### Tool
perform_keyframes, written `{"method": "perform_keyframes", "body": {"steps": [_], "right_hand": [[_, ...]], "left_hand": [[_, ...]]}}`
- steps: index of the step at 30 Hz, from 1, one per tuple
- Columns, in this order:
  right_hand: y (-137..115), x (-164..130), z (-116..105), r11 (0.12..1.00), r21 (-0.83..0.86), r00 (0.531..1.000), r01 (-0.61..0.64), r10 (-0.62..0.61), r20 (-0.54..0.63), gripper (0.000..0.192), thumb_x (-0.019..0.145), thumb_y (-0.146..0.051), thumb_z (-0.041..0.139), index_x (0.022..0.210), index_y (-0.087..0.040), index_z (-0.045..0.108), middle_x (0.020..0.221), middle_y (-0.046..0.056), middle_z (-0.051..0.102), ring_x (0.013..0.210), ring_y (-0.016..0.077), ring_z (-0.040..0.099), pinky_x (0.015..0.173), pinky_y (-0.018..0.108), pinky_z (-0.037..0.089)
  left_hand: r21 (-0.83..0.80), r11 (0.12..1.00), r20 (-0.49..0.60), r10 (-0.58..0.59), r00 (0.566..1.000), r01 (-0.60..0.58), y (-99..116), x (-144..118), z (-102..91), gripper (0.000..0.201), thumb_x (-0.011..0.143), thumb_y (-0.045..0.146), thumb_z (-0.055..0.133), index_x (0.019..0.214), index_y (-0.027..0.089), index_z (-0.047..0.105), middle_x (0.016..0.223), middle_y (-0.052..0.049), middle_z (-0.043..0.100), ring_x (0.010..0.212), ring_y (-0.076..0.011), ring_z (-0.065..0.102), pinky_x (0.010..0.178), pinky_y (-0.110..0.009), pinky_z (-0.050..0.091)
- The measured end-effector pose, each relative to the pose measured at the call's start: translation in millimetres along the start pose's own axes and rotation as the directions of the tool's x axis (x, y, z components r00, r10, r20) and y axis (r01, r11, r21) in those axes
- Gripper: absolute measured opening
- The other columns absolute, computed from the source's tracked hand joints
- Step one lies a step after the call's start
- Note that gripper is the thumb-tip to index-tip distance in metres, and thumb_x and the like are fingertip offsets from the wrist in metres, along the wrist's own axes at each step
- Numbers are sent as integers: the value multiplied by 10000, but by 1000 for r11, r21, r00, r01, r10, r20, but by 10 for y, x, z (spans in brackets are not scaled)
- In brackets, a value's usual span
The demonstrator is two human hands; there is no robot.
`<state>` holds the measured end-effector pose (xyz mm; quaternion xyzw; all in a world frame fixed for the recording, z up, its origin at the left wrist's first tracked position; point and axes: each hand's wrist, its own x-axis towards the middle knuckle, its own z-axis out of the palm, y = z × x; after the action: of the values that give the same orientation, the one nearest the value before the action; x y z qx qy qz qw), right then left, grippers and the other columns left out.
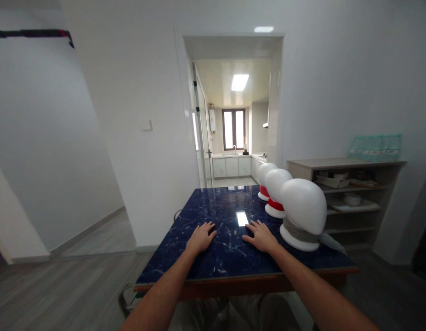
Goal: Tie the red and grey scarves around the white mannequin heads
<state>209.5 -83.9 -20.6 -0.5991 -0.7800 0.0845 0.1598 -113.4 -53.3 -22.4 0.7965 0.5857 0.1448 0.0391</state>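
My left hand point(201, 236) lies flat on the dark blue marbled table point(219, 262), its fingers spread and nothing in it. Resting palm down to its right, my right hand point(261, 236) also has its fingers apart and holds nothing. Three white mannequin heads stand in a row along the table's right side. The nearest head point(304, 207) has grey cloth around its neck and is closest to my right hand, though apart from it. Red cloth wraps the necks of the middle head point(279, 184) and the farthest head point(267, 172).
At the right stands a shelf unit point(347, 163) with trays and a bowl on its shelves. Several plastic bottles point(376, 147) sit on top of it. Beyond the table a doorway opens onto a kitchen with white cabinets point(231, 167). Clear plastic point(332, 241) lies behind the nearest head.
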Motion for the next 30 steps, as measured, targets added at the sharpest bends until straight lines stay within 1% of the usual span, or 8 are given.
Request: {"method": "perform_keyframes", "body": {"steps": [4, 8, 12, 14, 16, 21, 25, 30], "right_hand": [[-23, -29, 34, 1000, 11, 999, 15, -15, -51, 764, 971, -701, 512, 1558, -214, 549, 1683, 142, 387, 1579, 394, 271, 1279, 548, 190], [-220, -137, -187, 974, -2, 920, 229, -217, -326, 565, 1000, -518, 565, 1456, -194, 638, 1573, 139, 538, 1503, 317, 422, 1261, 511, 289], [-435, -331, -1060, 922, -65, 681, 382, -328, -655, 387, 1015, -427, 564, 1318, -237, 711, 1372, 102, 691, 1362, 293, 546, 1199, 514, 387], [-418, -427, -1610, 960, -145, 570, 239, -260, -779, 409, 1006, -449, 565, 1306, -213, 711, 1359, 121, 692, 1360, 326, 531, 1216, 565, 334], [-283, -511, -2052, 983, -181, 524, -24, -142, -840, 542, 966, -540, 598, 1378, -196, 672, 1467, 166, 610, 1427, 411, 442, 1212, 673, 251], [416, -588, -2344, 914, -156, 666, -374, 148, -731, 952, 817, -830, 606, 1534, -206, 548, 1612, 251, 414, 1458, 565, 333, 1072, 769, 336], [904, -472, -2208, 930, -129, 759, -343, 193, -622, 1076, 753, -844, 642, 1535, -115, 517, 1438, 274, 567, 1337, 479, 522, 1055, 588, 462], [912, -431, -2164, 961, -144, 743, -236, 82, -664, 955, 761, -771, 675, 1463, -133, 569, 1305, 207, 661, 1232, 409, 601, 1031, 491, 493]], "left_hand": [[-10, 1000, -11, -3, 1000, 3, -7, 4, -4, 599, 1043, 556, 380, 1538, 263, 548, 1666, -56, 433, 1574, -278, 350, 1302, -517, 218], [-33, 999, -19, -6, 1000, 6, -35, 16, 13, 593, 1038, 553, 391, 1529, 266, 559, 1662, -52, 439, 1568, -281, 362, 1301, -520, 219], [-44, 999, -32, -1, 999, 0, -64, 23, 49, 586, 1034, 556, 401, 1518, 273, 571, 1656, -47, 450, 1562, -273, 373, 1301, -511, 224], [-41, 999, -41, 7, 999, -8, -66, 23, 55, 592, 1035, 562, 395, 1517, 267, 574, 1655, -50, 453, 1561, -272, 376, 1301, -508, 225], [-43, 999, -45, 8, 999, -10, -63, 22, 52, 596, 1034, 563, 395, 1514, 260, 578, 1654, -56, 455, 1560, -275, 378, 1301, -511, 226], [-71, 997, -54, 9, 998, -12, -51, 9, 46, 569, 1030, 548, 418, 1494, 272, 597, 1643, -57, 474, 1556, -284, 384, 1296, -525, 235], [-81, 997, -77, 14, 997, -20, -42, -6, 53, 550, 1026, 539, 434, 1484, 288, 607, 1631, -59, 493, 1546, -283, 403, 1297, -519, 238], [-74, 997, -80, 7, 997, -13, -68, 8, 89, 566, 1030, 566, 418, 1488, 289, 603, 1632, -55, 491, 1545, -278, 405, 1299, -522, 237]]}}
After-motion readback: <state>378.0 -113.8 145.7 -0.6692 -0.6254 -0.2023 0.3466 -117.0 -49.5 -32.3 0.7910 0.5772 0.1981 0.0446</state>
